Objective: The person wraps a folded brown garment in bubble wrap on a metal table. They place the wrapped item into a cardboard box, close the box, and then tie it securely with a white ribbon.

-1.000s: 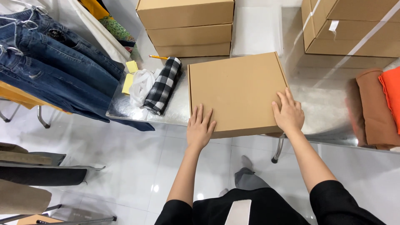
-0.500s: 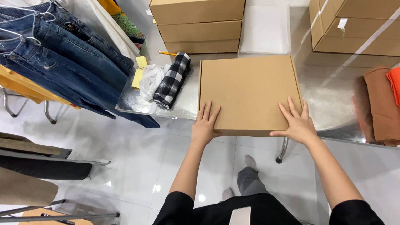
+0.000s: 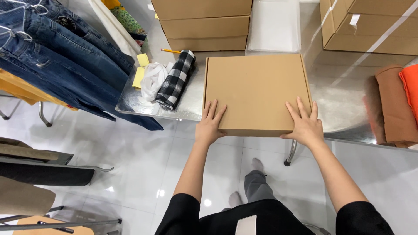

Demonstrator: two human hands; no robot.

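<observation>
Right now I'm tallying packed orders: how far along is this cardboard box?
Done: the flat cardboard box is closed, lid down, on the metal table. In hand: the left hand and right hand press flat on its near edge, which overhangs the table. Left: no tape or label shows on it, and a checked folded cloth lies unpacked beside it. Three similar boxes are stacked behind.

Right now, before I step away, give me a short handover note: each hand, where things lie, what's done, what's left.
Left hand: flat on the near left corner of the closed cardboard box, fingers spread.
Right hand: flat on the near right corner, gripping nothing.
The box lies at the near edge of the metal table, its lid shut.
A rolled checked cloth lies left of it; stacked boxes stand behind.
Done: box closed.
Left: no tape or label shows on the lid.
</observation>
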